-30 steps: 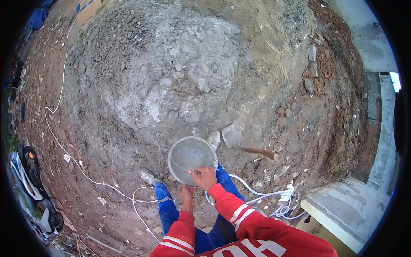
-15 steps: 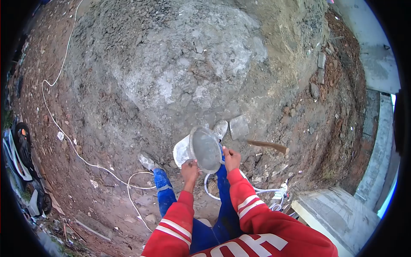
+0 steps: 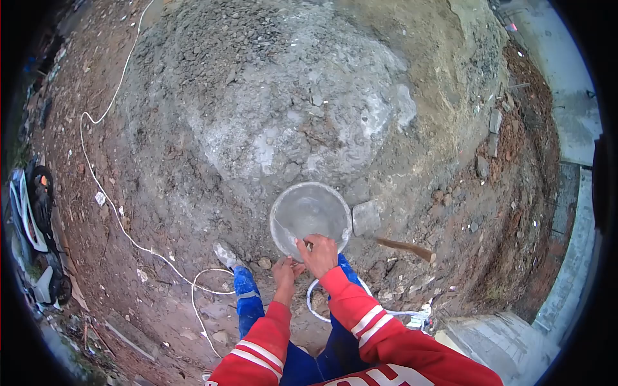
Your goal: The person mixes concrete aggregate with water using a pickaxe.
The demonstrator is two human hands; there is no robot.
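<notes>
A grey, mortar-stained bucket (image 3: 309, 209) is at my feet with its round mouth facing up. Its inside looks coated in grey, with no clear load in it. My right hand (image 3: 319, 255) is closed over the near rim, thumb and fingers pinched together. Just left of it and slightly lower, my left hand (image 3: 284, 275) is also closed, its fingertips at the outside of the same rim. The exact grip is partly hidden by the fingers. Beside the bucket on the right lies a hoe with a grey blade (image 3: 366, 217) and a wooden handle (image 3: 407, 249).
A broad mound of grey mix (image 3: 302, 96) rises ahead. A thin white hose (image 3: 129, 237) runs down the left, and a coiled white hose (image 3: 315, 307) lies by my legs. A concrete block (image 3: 496, 344) stands at lower right. Motorcycle parts (image 3: 42, 212) show at far left.
The bucket has gone from tilted between my hands to mouth up. My right hand has moved left along the rim, close to my left hand. The view has shifted slightly.
</notes>
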